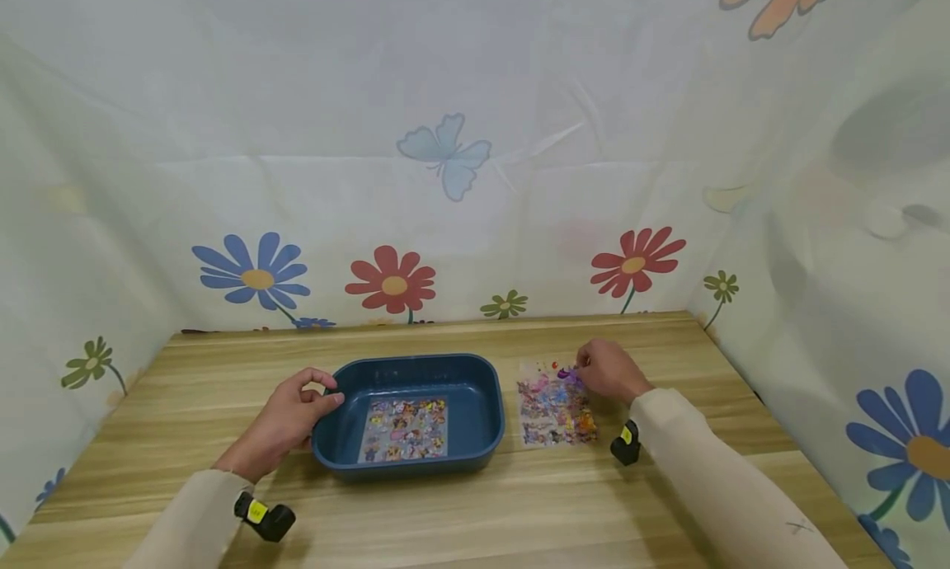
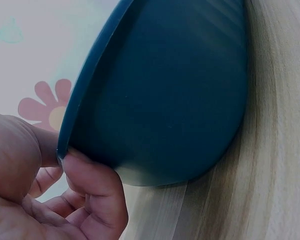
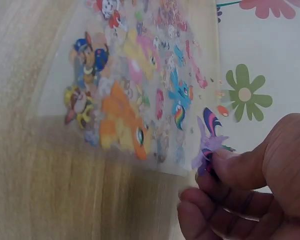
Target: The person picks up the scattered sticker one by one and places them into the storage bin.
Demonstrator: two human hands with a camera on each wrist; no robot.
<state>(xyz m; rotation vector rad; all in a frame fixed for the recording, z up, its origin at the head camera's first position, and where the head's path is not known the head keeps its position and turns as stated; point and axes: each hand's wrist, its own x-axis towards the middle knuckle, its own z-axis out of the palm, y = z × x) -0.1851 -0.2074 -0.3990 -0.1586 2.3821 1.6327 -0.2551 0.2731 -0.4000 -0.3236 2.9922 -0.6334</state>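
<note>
A dark blue plastic basin (image 1: 475, 462) stands on the table, with a sheet of small cartoon stickers (image 1: 404, 430) lying flat inside. My left hand (image 1: 288, 412) pinches the basin's left rim between thumb and fingers; the left wrist view shows the basin's outer wall (image 2: 165, 90) close up. To the right of the basin lies a clear sheet of pony and puppy stickers (image 1: 552, 416). At its far right corner my right hand (image 1: 610, 371) pinches a purple pony sticker (image 3: 208, 142) between thumb and forefinger. Whether that sticker still touches the sheet, I cannot tell.
The wood-grain table (image 1: 475, 528) ends at a white curtain (image 1: 534, 223) printed with flowers and butterflies, which also hangs at both sides. Each wrist carries a small black camera, such as the right wrist camera (image 1: 626, 444).
</note>
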